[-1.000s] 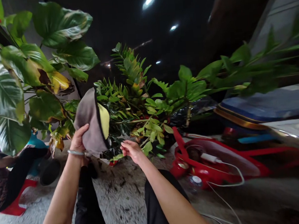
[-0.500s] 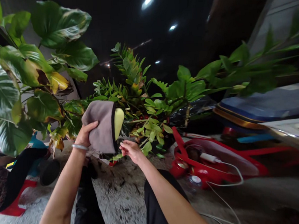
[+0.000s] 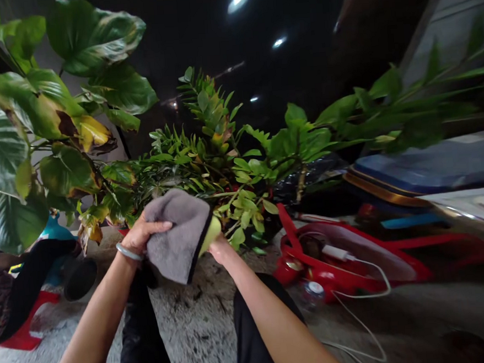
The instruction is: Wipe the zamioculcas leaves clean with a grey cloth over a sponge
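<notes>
A cleaning cloth, grey with a black border and a yellow-green other side, hangs folded in front of the plants. My left hand, with a pale bangle at the wrist, grips its left side, thumb lying over the grey face. At the cloth's right edge is my right hand, against the yellow-green part. Its fingers are hidden by the cloth, so their grip does not show. Just behind the cloth stands a leafy green plant with many small leaves.
Large-leaved foliage rises at the left. To the right, a red bag holds a white power bank with a cable trailing out. A small bottle stands beside it. Another person's dark-clothed leg is at far left, near a red stool.
The cloth has moved down and right and tilted. My right hand has gone from beside the cloth's edge to partly behind it, its fingers now out of sight.
</notes>
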A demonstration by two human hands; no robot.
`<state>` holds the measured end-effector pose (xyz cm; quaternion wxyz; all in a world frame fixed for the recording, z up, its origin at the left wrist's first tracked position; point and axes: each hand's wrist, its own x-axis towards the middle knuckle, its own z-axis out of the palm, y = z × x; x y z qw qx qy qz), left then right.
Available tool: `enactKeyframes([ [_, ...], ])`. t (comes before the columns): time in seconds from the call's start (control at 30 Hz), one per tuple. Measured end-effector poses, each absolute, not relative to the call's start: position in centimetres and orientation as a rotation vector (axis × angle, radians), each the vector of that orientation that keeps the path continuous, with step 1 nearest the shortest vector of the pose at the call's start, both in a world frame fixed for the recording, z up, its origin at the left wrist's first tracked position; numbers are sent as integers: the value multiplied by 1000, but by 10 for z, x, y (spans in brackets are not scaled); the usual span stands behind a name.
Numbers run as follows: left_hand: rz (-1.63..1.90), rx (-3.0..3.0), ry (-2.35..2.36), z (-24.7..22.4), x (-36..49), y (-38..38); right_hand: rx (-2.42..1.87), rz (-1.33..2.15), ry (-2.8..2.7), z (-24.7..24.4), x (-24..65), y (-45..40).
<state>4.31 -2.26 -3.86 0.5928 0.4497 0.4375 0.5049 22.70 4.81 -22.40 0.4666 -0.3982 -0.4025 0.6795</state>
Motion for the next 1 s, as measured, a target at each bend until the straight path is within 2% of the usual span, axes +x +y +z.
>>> enactKeyframes([
  [0.07, 1362, 981, 1043, -30, 47, -7, -987, 1707, -954, -220, 225, 46],
  [0.13, 1414, 884, 1150, -41, 46, 3, -992, 1738, -922, -216, 225, 44],
  [0.3, 1040, 858, 1295, -99, 32, -28, -1010, 1745, -872, -215, 227, 44],
  [0.4, 945, 933, 1193, -97, 21, -59, -1025, 1736, -851, -216, 228, 43],
  [0.57, 1423, 756, 1147, -45, -5, -47, -1034, 1761, -840, -211, 227, 42],
  [0.67, 1621, 492, 1225, -45, -14, -26, -1052, 1771, -815, -208, 225, 41],
  [0.73, 1585, 429, 1307, -67, -13, -28, -1051, 1777, -797, -207, 225, 40],
  [0.87, 1277, 511, 1385, -120, -6, -72, -1034, 1772, -789, -208, 229, 39],
  [0.93, 1224, 561, 1318, -125, -6, -94, -1026, 1769, -798, -209, 230, 39],
  [1.0, 1279, 607, 1249, -109, -11, -100, -1003, 1774, -820, -210, 231, 39],
])
